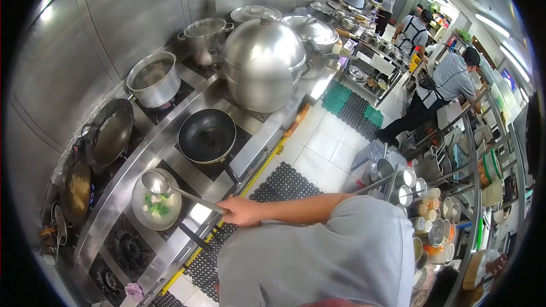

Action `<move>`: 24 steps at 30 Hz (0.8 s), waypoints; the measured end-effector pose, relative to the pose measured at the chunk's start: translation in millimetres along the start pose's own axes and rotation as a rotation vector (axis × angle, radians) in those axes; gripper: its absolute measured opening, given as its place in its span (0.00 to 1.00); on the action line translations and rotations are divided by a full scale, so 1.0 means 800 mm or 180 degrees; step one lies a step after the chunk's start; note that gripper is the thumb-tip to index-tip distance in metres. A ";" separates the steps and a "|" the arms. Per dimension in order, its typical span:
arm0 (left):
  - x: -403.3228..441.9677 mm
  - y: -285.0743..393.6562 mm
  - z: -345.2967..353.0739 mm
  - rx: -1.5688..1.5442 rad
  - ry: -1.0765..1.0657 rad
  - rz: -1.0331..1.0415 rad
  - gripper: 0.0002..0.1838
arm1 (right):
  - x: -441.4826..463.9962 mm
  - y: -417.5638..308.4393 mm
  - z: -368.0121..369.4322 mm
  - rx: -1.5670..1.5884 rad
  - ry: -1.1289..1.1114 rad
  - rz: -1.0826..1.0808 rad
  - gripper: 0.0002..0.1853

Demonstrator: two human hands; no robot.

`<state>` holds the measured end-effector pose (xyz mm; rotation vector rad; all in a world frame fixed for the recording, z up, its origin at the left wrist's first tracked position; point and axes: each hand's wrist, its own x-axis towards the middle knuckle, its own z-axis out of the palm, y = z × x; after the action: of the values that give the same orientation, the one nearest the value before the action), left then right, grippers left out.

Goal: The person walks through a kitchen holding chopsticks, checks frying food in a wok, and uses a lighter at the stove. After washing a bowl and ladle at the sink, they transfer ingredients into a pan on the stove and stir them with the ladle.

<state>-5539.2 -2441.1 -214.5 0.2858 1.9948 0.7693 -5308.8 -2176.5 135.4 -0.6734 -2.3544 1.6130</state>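
My right hand [232,210] is closed around the long handle of a metal ladle [193,198]. The ladle's bowl rests over the far side of a pan [138,216] on the range. Pale liquid with bright green pieces and white chunks [159,204] lies in that pan. Its dark handle [194,236] points toward me, below my right hand, and no hand is on it. My left hand does not show; the grey sleeve and torso fill the lower middle. Beyond the ladle, a black wok [207,135] sits on another burner with its handle toward me.
A large domed steel pot [264,68] and an open pot [152,79] stand farther along the range. Dark woks [111,133] lean at the back wall. Bare burners [129,247] are near left. Shelves with bottles [429,210] stand behind me. Several people work along the aisle.
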 end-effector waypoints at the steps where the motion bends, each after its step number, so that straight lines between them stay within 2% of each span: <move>1: 0.000 0.002 0.000 0.0010 -0.0001 -0.0015 0.19 | -0.001 0.000 0.000 -0.0036 0.0007 -0.0016 0.21; 6: 0.000 0.008 0.001 0.0077 0.0019 -0.0019 0.19 | -0.001 -0.003 -0.004 0.0036 -0.0051 0.0065 0.22; 15: -0.005 0.010 0.000 0.0142 0.0033 -0.0043 0.20 | 0.006 0.003 -0.005 -0.0079 0.0025 -0.0232 0.18; 24: -0.008 0.013 0.000 0.0197 0.0032 -0.0039 0.21 | 0.005 -0.007 -0.013 -0.0064 -0.0034 -0.0099 0.19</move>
<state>-5537.1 -2436.0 -203.4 0.3062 2.0305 0.7035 -5309.5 -2167.9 143.9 -0.6306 -2.3795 1.5862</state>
